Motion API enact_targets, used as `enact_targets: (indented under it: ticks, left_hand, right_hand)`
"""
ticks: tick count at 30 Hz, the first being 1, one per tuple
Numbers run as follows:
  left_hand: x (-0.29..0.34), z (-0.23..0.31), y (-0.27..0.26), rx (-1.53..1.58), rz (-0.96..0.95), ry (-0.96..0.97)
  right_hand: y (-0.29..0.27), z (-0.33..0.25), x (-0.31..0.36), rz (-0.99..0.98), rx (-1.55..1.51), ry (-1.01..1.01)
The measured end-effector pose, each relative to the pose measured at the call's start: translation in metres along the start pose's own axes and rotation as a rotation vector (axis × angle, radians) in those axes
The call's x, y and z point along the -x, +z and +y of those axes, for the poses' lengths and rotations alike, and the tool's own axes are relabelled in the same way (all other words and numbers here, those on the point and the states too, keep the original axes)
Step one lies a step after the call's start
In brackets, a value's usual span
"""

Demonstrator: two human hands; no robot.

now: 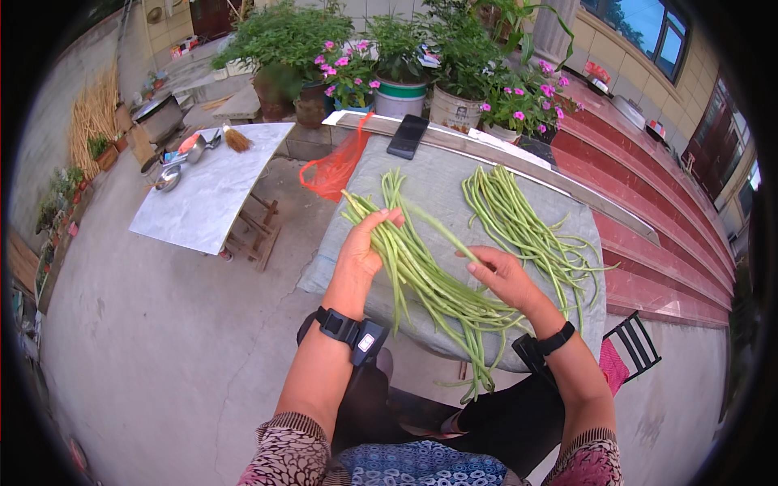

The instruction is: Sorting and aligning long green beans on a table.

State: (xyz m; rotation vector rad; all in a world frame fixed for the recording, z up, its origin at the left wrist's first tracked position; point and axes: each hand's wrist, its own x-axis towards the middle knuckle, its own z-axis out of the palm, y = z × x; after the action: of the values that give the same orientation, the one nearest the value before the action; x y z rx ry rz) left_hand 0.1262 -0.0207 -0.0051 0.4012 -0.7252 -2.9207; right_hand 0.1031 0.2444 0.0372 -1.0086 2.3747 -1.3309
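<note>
In the head view, the left grip is closed around a thick bunch of yardlong beans, near its upper end. The bunch slants across the cloth-covered tabletop, its lower ends fanning out toward the right wrist, some tips hanging past the near edge. The right grip is narrow, thumb and fingers pinching a single bean that reaches up and left beside the bunch; it is blurred, so whether its far end touches the others is unclear.

To handle these well, I would judge that the left grip wants to be snug but not squeezing, with the upper ends level, while the right takes one bean at a time, lightly, so it neither snaps nor drags others loose. The overhanging tips could pull the bunch askew.

The beans look slender, smooth and pliant, pale to mid green, some curling at the tips. A looser heap lies to the right. The grey-green cloth is dull and creased; the dark phone is flat and glossy, and the red plastic bag thin, crumpled and translucent.
</note>
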Motion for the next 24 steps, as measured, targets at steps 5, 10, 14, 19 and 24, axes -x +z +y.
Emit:
enact_targets:
  ticks: [5, 10, 14, 19, 24]
  left_hand:
    - [0.001, 0.006, -0.004, 0.09, -0.186, 0.014]
    - [0.006, 0.004, 0.0, 0.1, -0.197, 0.074]
    - [0.007, 0.001, 0.001, 0.137, -0.172, 0.067]
    - [0.002, 0.005, -0.002, 0.226, -0.127, 0.081]
    - [0.005, 0.005, 0.001, 0.248, -0.117, 0.117]
  right_hand:
    - [0.0, 0.003, 0.004, -0.021, 0.321, -0.184]
    - [-0.008, 0.014, 0.005, 0.031, 0.253, -0.105]
    - [-0.009, 0.011, 0.002, 0.013, 0.233, -0.043]
    - [0.005, 0.04, -0.007, -0.009, 0.046, 0.116]
    - [0.003, 0.071, 0.007, 0.017, 0.028, 0.416]
